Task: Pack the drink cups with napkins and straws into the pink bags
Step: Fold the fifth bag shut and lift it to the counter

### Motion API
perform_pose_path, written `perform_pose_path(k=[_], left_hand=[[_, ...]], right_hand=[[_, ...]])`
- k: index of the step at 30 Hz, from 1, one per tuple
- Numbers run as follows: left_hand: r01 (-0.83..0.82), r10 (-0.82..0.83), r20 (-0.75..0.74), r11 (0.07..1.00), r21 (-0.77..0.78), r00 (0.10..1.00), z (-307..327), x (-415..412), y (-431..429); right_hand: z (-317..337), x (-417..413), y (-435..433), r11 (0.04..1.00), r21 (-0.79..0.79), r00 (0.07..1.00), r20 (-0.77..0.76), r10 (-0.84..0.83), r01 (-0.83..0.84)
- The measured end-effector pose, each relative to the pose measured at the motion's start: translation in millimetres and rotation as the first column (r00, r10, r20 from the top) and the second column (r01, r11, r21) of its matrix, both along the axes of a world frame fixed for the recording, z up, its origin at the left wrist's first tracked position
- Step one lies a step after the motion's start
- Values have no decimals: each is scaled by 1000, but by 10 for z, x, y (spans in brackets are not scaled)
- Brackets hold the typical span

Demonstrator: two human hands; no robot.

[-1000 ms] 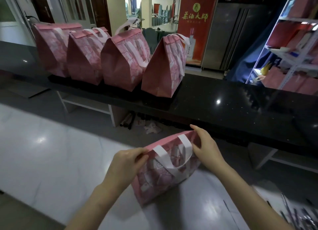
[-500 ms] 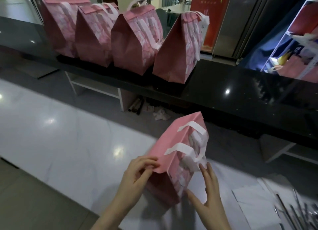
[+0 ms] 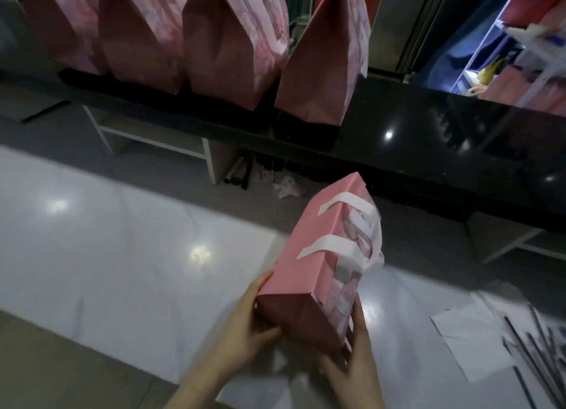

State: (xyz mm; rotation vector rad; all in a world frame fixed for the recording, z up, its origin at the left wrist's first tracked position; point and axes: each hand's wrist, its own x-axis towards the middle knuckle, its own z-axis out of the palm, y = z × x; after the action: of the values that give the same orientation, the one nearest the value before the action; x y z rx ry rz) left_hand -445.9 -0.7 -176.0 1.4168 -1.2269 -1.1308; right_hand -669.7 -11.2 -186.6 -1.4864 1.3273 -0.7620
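Presently the tilted pink bag (image 3: 324, 255) is gripped at its near end, the left hand (image 3: 245, 327) curled against its left side, the right hand (image 3: 352, 358) clasping its right.

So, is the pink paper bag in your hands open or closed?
Closed: the pink paper bag shows no opening, with its white handle straps folded over it.
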Motion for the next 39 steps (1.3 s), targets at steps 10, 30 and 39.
perform_pose_path(k=[10,30,39], left_hand=[[-188,203,59,963,-193,977,175,-4,187],[-502,632,217,743,-441,744,1190,1396,2365],[-535,707,275,685,-495,651,1311,3083,2585]], right_hand=[[265,373,73,974,-178,990,-6,-142,138],[1111,2059,1582,857,-450,925,149,350,-252],[1247,3846,1699,831,-485,911,146,386,-274]])
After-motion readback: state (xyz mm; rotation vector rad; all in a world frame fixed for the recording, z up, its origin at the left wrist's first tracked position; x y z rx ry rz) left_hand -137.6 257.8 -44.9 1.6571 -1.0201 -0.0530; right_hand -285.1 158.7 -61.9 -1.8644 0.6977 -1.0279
